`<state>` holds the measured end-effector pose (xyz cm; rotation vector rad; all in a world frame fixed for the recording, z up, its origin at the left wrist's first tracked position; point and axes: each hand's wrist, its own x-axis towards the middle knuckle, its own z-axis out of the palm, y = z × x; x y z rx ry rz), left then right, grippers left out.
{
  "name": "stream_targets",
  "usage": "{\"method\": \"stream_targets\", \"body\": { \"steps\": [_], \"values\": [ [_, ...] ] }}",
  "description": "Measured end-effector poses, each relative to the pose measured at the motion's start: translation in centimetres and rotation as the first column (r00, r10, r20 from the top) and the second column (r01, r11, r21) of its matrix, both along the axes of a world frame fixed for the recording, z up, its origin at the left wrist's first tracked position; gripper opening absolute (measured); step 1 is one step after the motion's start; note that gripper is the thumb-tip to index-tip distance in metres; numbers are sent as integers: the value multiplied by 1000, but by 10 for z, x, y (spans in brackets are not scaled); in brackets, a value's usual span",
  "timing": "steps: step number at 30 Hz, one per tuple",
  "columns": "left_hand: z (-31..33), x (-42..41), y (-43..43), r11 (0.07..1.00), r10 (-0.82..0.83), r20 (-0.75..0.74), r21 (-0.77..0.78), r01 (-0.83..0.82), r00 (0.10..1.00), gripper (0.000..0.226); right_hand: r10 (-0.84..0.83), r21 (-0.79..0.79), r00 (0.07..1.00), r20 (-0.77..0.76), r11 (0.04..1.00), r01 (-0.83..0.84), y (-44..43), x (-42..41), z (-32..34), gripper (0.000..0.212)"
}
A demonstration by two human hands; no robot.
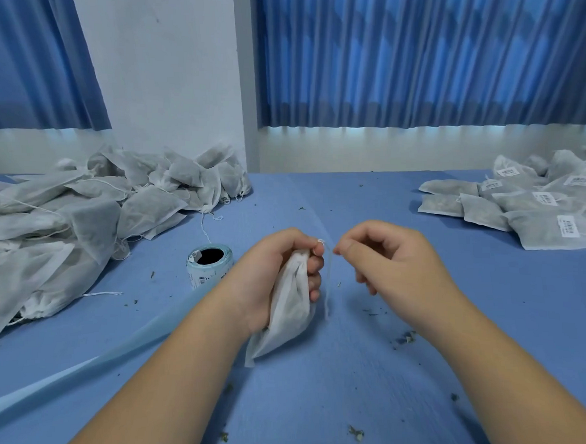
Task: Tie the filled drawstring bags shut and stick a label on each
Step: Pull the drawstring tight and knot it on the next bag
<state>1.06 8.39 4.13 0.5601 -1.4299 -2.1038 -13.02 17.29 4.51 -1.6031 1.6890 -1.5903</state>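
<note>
Far left: heap of unlabelled drawstring bags (64,223), filled, cords trailing loose onto the blue table (309,409).

Just right of the heap: label roll (209,263) standing on end. Its pale backing strip (73,370) runs down-left and passes close beside the left forearm.

Centre: left hand (275,272) clenches round the gathered neck of 1 filled bag (290,316). The bag hangs from the fist, its bottom corner on or just above the cloth; which one cannot be told. A small loop of drawstring (327,284) sits at the forefinger tip, and the tail hangs free.

Right of it: right hand (394,261) pinches the cord between thumb and forefinger, the other fingers loosely curled. Judged step: knot being formed, label not yet on.

Far right: stack of labelled bags (529,214), barcode stickers up.

Risks:
- Thin cord slips from the pinch, so the loop falls open and the knot has to be restarted.
- Left grip slackens, the neck opens and filling spills; herb crumbs (406,338) already dot the cloth.
- Left forearm catches the strip and drags or tips the roll.
- Loose cords from the heap tangle with the working cord if the hands drift left.

Room: wide bare cloth between the 2 piles, ample for both hands. The far table edge meets the wall under the curtains (429,59). The near and side edges are out of view.
</note>
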Motion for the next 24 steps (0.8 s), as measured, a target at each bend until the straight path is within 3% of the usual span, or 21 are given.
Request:
{"method": "stream_targets", "body": {
  "steps": [2, 17, 24],
  "values": [
    [-2, -1, 0, 1000, -30, 2, -8, 30, 1000, 11, 84, 39, 996, -6, 996, -84, 2, 5, -1, 17],
    [-5, -1, 4, 981, -134, 11, -142, 134, 991, 14, 36, 75, 999, 12, 996, -37, 4, -1, 3, 13],
    [-7, -3, 8, 954, -22, 77, -296, 43, 997, 14, 68, 124, 997, -22, 990, -65, 4, -3, 3, 8]
  ]
}}
